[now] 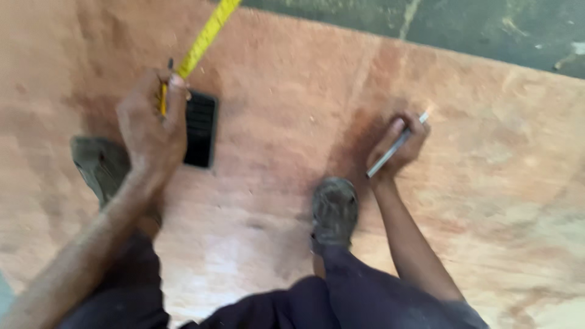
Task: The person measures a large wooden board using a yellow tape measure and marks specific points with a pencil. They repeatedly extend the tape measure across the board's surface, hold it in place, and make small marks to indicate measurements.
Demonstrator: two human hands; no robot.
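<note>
Likely a carpentry workshop; plywood sheet [463, 152], yellow tape measure [204, 39]

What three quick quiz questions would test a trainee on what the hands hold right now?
1. True or false: the left hand holds the yellow tape measure.
2. What does the right hand hold? A) pen-like marker B) hammer C) saw
3. What surface do both shoes rest on?

Key:
1. True.
2. A, the marker, tip near the board.
3. The reddish plywood sheet, under the left shoe and right shoe.
</note>
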